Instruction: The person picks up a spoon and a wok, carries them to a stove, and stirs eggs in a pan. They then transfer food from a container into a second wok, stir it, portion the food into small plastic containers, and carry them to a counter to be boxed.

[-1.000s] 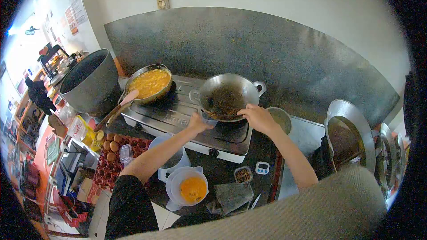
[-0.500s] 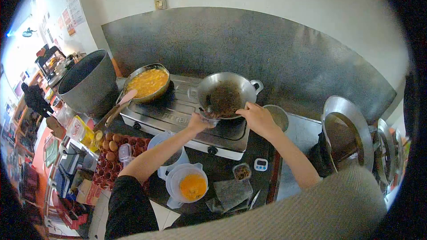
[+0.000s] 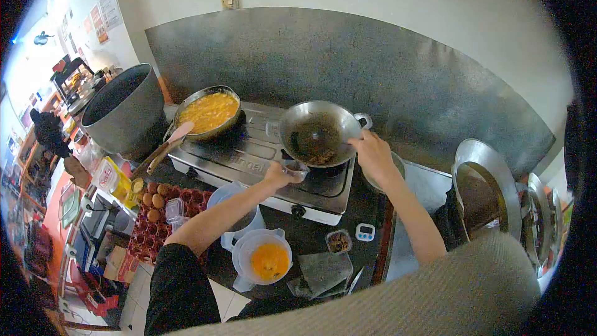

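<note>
My left hand point(image 3: 280, 175) holds a small clear container point(image 3: 295, 170) at the front rim of a metal wok point(image 3: 323, 126). The wok sits on the right burner of a gas stove point(image 3: 267, 190), with dark bits and a little liquid at its bottom. My right hand point(image 3: 372, 149) is closed at the wok's right side, just below its handle point(image 3: 364, 121); what its fingertips grip, if anything, is hidden. A pan of yellow egg mixture point(image 3: 210, 114) rests on the left burner, with a pink spatula point(image 3: 181, 130) across its edge.
A large grey pot point(image 3: 124, 115) stands left of the stove. In front are an egg tray point(image 3: 149, 227), a jug of orange liquid point(image 3: 270, 261), a small tub point(image 3: 339, 242), a timer point(image 3: 365, 232), a cloth point(image 3: 324, 272) and a knife point(image 3: 356, 279). Large pans point(image 3: 482, 186) lean at right.
My right hand has moved right, from the wok's front rim to near its handle. The small container has come away from over the wok, and the dark bits now lie lower in it.
</note>
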A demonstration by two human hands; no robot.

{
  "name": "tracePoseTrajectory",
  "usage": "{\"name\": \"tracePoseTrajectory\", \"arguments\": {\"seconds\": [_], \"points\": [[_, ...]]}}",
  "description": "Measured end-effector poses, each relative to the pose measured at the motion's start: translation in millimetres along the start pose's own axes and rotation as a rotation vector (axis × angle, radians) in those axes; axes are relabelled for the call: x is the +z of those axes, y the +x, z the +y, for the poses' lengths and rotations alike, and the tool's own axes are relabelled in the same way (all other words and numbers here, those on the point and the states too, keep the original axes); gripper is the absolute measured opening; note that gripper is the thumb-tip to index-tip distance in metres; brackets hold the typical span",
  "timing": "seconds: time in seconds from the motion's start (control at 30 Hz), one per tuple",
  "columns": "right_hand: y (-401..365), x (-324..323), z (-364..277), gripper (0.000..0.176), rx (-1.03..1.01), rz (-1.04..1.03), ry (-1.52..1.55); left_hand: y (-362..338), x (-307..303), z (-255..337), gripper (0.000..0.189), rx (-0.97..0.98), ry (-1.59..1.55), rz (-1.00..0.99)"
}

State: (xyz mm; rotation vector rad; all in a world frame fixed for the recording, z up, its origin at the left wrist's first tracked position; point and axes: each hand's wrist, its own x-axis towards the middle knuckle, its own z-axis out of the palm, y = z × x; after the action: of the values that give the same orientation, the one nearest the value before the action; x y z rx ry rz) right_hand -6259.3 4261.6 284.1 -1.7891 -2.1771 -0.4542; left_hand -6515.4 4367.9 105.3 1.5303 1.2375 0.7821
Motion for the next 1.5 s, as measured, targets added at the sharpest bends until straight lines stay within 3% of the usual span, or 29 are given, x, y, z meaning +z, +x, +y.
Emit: {"name": "tracePoseTrajectory", "arguments": {"seconds": [0.13,0.23,0.27,0.37,0.43,0.5,0.67,0.77,0.87,1.07,1.2,1.27,1.4,1.5], "points": [[29,54,27,0.02,0.165,-0.054,-0.165,21,-2,-29,0.082,0.059,-0.097,-0.162],[41,81,24,0.021,0.401,-0.012,0.227,23,-4,-30,0.074,0.083,0.018,-0.148],[39,84,24,0.02,0.251,-0.149,0.094,23,-3,-31,0.072,0.088,0.054,-0.143],[24,66,7,0.021,0.009,-0.237,0.184,0,-4,5,0.075,0.049,0.099,-0.091],[13,39,-8,0.02,-0.011,-0.283,0.243,-18,-7,39,0.08,0.018,0.107,-0.065],[1,26,-11,0.019,-0.071,-0.281,0.277,-8,-6,26,0.08,0.022,0.067,-0.081],[-9,-9,-15,0.019,-0.076,-0.272,0.312,57,7,-66,0.082,-0.009,-0.22,-0.158],[-15,-19,-17,0.019,-0.072,-0.218,0.338,32,5,-31,0.083,0.035,0.078,-0.053],[-19,-33,-22,0.019,-0.072,-0.174,0.334,21,5,-16,0.085,0.063,0.056,-0.07],[-15,-18,-15,0.021,-0.022,-0.155,0.131,38,13,-42,0.083,0.039,-0.136,-0.088],[-14,-3,-16,0.023,-0.077,-0.182,0.117,-49,-8,79,0.08,0.054,-0.188,-0.217],[-13,-12,-23,0.024,-0.088,-0.199,0.171,-2,5,9,0.08,0.141,-0.122,-0.157],[-15,-31,-34,0.019,-0.076,-0.198,0.187,-2,1,16,0.079,0.065,-0.052,-0.235],[-13,-40,-37,0.025,-0.059,-0.181,0.205,30,11,-32,0.076,0.026,-0.153,-0.215]]}}
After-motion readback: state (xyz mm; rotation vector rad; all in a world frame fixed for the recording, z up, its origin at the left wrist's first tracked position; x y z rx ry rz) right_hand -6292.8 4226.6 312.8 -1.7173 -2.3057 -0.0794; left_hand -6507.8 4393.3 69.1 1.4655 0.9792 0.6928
